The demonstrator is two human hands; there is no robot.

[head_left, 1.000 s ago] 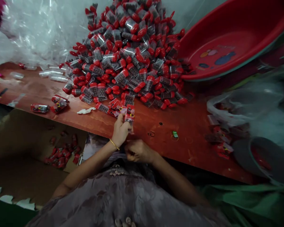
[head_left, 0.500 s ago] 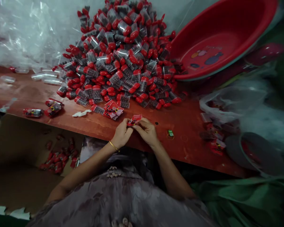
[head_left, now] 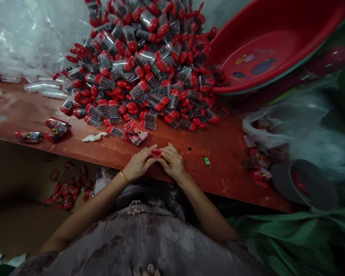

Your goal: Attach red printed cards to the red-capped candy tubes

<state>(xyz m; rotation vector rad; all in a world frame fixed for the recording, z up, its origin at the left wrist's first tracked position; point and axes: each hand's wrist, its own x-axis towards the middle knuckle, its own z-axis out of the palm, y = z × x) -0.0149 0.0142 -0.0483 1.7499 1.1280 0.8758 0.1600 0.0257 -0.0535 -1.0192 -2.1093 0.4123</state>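
Over the front edge of the table, my left hand [head_left: 138,164] and my right hand [head_left: 173,162] meet with fingertips closed round a small red printed card [head_left: 155,153]. Fingers cover much of the card, so its print is hidden. A gold bangle [head_left: 125,176] circles my left wrist. Just beyond my hands lies a little stack of red printed cards [head_left: 135,132]. Behind it rises a big pile of clear plastic containers with red caps [head_left: 149,76] and dark contents.
A red basin [head_left: 258,46] leans at the right of the pile. Wrapped red packets [head_left: 56,129] and a white scrap [head_left: 94,137] lie leftward; clear tubes [head_left: 47,89] lie farther back. Below left, a cardboard box [head_left: 14,184] holds red packets. A grey container [head_left: 313,184] stands right.
My hands have drawn nearer each other, and my fingers now cover more of the red card. My left hand has shifted slightly left. The view has moved a little.
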